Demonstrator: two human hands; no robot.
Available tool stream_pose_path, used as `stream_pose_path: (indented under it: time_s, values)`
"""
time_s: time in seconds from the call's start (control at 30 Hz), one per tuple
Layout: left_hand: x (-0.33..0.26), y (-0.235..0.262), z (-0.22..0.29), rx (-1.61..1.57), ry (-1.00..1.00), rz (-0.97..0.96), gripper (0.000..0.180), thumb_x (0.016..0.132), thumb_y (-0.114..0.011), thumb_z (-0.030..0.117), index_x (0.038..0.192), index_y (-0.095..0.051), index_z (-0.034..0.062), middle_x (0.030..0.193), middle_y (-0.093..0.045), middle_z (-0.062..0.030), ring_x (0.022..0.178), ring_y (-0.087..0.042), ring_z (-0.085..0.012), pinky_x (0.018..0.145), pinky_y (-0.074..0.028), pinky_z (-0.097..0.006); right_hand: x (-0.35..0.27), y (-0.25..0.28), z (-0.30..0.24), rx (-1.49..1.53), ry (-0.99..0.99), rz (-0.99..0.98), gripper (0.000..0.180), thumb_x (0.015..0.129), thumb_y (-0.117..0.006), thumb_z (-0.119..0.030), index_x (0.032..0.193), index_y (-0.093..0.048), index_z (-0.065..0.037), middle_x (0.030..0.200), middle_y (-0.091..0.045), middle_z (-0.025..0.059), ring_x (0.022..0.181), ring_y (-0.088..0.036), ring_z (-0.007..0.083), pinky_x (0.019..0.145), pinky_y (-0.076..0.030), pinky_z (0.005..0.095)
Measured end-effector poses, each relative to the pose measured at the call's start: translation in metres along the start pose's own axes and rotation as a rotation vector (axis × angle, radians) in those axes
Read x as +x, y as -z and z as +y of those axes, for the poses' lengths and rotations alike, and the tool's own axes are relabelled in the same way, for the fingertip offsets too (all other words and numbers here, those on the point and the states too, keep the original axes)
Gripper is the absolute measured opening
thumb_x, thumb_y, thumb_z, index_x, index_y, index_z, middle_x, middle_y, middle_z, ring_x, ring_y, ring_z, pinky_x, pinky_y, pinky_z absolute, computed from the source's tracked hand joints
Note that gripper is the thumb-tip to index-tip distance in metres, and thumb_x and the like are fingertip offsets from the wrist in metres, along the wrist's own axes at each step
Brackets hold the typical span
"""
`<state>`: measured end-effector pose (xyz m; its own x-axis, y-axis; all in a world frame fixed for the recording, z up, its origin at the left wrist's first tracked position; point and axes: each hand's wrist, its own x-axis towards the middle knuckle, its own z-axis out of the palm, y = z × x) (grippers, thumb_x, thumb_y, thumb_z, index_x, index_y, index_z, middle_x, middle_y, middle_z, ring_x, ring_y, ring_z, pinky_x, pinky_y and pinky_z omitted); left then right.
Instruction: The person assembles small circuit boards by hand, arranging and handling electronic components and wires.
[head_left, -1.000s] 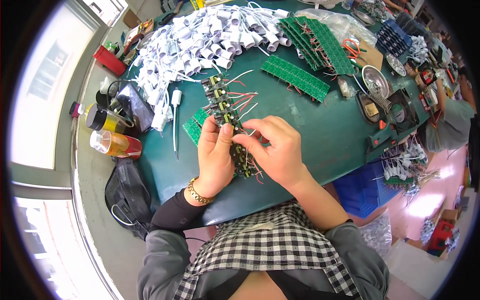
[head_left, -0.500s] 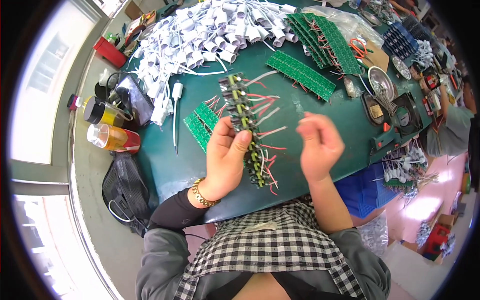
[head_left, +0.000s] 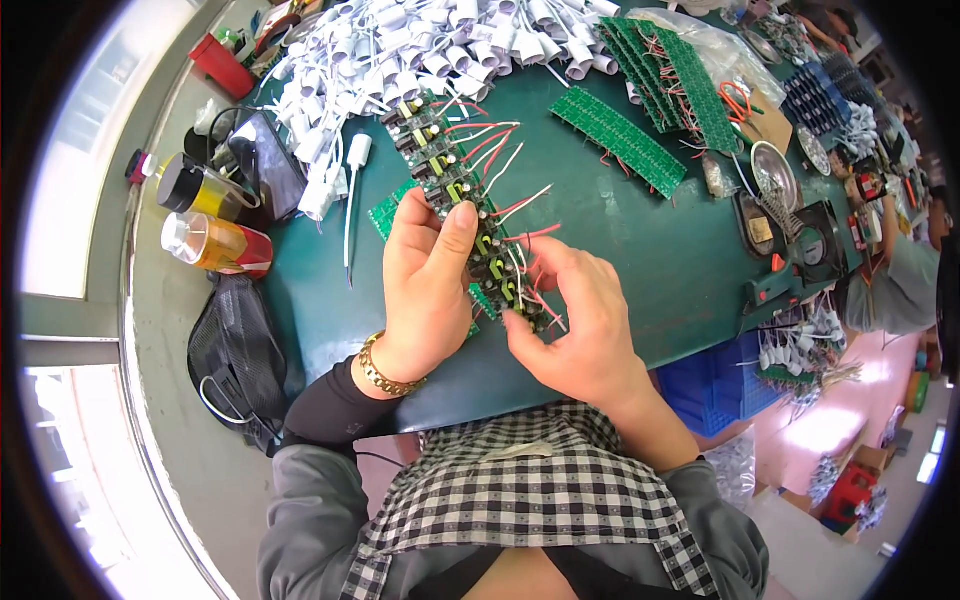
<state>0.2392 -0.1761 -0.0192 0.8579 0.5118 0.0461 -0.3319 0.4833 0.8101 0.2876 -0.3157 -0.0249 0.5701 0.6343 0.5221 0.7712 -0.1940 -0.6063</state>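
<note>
Green table: heap of white wired sockets, overlapping green circuit boards, single board nearby.

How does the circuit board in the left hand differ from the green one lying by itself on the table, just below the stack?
The held board shows black and yellow components; the lone board shows a green face.
The held board is raised in the left hand; the lone board lies on the table.
Both are long and narrow, with red wires sticking out.
</note>
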Motion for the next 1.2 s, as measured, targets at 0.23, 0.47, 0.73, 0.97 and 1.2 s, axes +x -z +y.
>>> stream_pose_path:
  time_s: [0.23, 0.47, 0.73, 0.97, 1.2]
  values:
    - [-0.001, 0.003, -0.006, 0.058, -0.058, -0.097, 0.020, 0.094, -0.045, 0.009, 0.114, -0.045, 0.0045, 0.105, -0.057, -0.0055, 0.092, -0.057, -0.0122, 0.079, -0.048, -0.027, 0.000, -0.011, 0.008, 0.179, 0.005, 0.208, 0.035, 0.066, -0.074, -0.007, 0.098, -0.058, -0.003, 0.079, -0.059, 0.0062, 0.069, -0.055, 0.0229, 0.063, -0.042, 0.0330]
    - [-0.004, 0.004, -0.012, 0.180, -0.099, -0.208, 0.023, 0.094, -0.045, 0.007, 0.117, -0.042, 0.0048, 0.108, -0.056, -0.0053, 0.094, -0.055, -0.0107, 0.080, -0.046, -0.025, -0.001, -0.008, 0.016, 0.308, 0.012, 0.299, 0.015, 0.072, -0.070, 0.001, 0.085, -0.062, 0.001, 0.073, -0.061, 0.0096, 0.058, -0.056, 0.0183, 0.050, -0.044, 0.0264]
    - [-0.018, 0.002, -0.029, 0.176, 0.093, -0.266, 0.047, 0.090, -0.054, 0.006, 0.129, -0.029, 0.0048, 0.117, -0.047, -0.0051, 0.105, -0.047, -0.0119, 0.091, -0.040, -0.027, -0.001, -0.002, 0.018, 0.421, -0.121, 0.302, 0.012, 0.076, -0.066, 0.003, 0.087, -0.063, 0.002, 0.073, -0.060, 0.0083, 0.060, -0.057, 0.0125, 0.051, -0.045, 0.0222]
    - [-0.020, -0.003, -0.030, 0.130, -0.029, -0.293, 0.043, 0.087, -0.055, 0.001, 0.125, -0.035, 0.0044, 0.116, -0.052, -0.0073, 0.107, -0.052, -0.0155, 0.090, -0.044, -0.030, -0.016, -0.012, 0.024, 0.848, -0.282, 0.475, 0.009, 0.080, -0.066, 0.000, 0.086, -0.060, 0.004, 0.075, -0.060, 0.0052, 0.064, -0.056, 0.0074, 0.054, -0.044, 0.0190]
    - [-0.029, -0.003, -0.037, 0.052, 0.009, -0.200, 0.038, 0.086, -0.060, 0.010, 0.118, -0.040, 0.0063, 0.105, -0.057, -0.0110, 0.094, -0.058, -0.0223, 0.084, -0.047, -0.037, -0.027, -0.018, 0.037, 1.193, -0.327, 0.553, 0.012, 0.084, -0.063, -0.004, 0.092, -0.056, 0.003, 0.077, -0.058, 0.0035, 0.069, -0.054, 0.0070, 0.063, -0.045, 0.0199]
